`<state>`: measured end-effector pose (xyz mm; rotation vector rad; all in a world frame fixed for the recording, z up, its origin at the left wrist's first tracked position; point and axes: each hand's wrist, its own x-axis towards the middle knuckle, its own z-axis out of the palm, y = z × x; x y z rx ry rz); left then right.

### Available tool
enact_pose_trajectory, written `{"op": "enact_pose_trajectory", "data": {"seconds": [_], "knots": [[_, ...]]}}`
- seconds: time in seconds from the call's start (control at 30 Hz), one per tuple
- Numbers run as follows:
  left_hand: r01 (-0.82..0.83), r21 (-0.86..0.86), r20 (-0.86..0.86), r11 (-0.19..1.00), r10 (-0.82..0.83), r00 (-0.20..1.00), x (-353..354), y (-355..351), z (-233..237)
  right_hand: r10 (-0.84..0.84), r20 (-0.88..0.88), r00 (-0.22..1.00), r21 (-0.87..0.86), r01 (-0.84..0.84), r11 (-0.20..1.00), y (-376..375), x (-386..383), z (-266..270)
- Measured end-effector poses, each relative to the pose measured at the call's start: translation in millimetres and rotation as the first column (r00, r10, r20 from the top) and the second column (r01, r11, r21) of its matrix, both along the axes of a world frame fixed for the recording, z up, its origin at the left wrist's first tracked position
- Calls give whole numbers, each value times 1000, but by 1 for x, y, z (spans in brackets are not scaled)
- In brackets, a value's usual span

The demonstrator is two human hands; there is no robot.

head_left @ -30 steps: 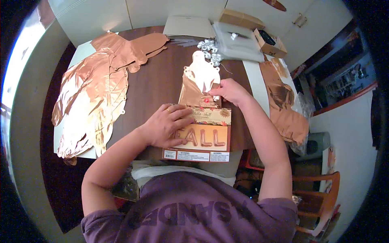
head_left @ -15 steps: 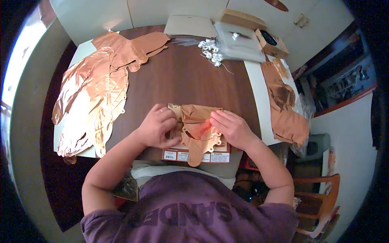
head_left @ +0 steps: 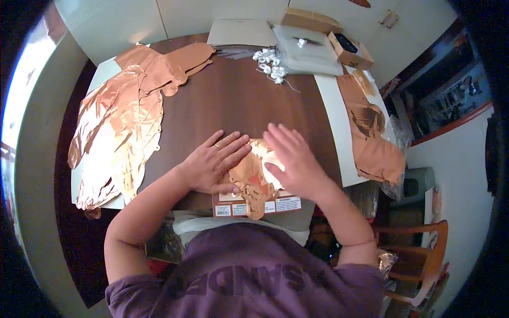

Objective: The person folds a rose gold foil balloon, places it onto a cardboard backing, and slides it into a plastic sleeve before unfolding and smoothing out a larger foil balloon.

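Two palms spread flat: left hand (head_left: 213, 165), right hand (head_left: 292, 161) on foil balloon (head_left: 248, 176); brown table (head_left: 233, 103), white cabinets (head_left: 122, 21) behind.

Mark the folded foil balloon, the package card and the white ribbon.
folded foil balloon (head_left: 250, 176), head view, shiny middle.
package card (head_left: 236, 210), head view, bottom label strip.
white ribbon (head_left: 270, 66), head view, coiled cluster.

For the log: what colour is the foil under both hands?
Shiny copper-orange foil, clearest in the head view.
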<state>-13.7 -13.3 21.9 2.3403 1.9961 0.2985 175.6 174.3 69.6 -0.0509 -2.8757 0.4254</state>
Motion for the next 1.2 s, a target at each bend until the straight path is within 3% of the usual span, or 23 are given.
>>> {"op": "enact_pose_trajectory", "data": {"seconds": [0.17,0.43,0.53,0.57,0.67,0.7,0.83,0.9,0.93,0.97,1.0,1.03,1.07,1.1,1.17,1.2], "knots": [[-10,-43,2,999,10,1000,1,-7,4,-65,152,986,118,47,992,-18,6,-49],[-42,-24,17,999,43,999,6,-17,-1,-205,302,931,110,180,978,-28,35,-21],[-61,-15,55,998,61,997,22,-25,0,33,258,966,-1,-33,999,-58,65,1],[-76,-25,80,997,78,994,30,-26,1,44,262,964,54,-60,997,-70,71,6],[-66,-15,136,998,68,988,48,-31,0,1,45,999,435,-20,900,-77,91,-60],[-82,-21,159,996,84,984,52,-31,1,0,-114,994,322,37,946,-76,89,-63],[-117,-57,383,992,130,914,46,-35,6,27,-240,970,284,44,958,-61,89,-59],[-201,-20,764,979,144,629,41,-39,9,-10,-299,954,188,69,980,-51,86,-41],[-245,-16,895,969,123,428,38,-42,10,-28,-326,945,138,77,987,-48,85,-33],[-377,75,957,923,40,289,31,-40,7,-116,-406,907,-20,118,993,-45,85,-25],[-507,138,986,851,-69,153,29,-36,11,-366,-350,862,-321,257,912,-45,87,-18],[-559,190,982,807,-145,124,30,-35,15,-580,-224,783,-581,371,725,-45,89,-11],[-609,237,970,757,-224,99,33,-33,22,-734,-42,678,-772,444,454,-43,91,-6],[-611,185,978,770,-86,188,39,-30,27,-765,27,644,-963,222,152,-36,86,-14],[-639,76,913,766,204,353,56,-24,35,-748,55,661,-992,-51,-118,-47,70,-19],[-638,130,834,759,264,484,62,-20,34,-731,69,678,-948,-183,-259,-52,62,-22]]}}
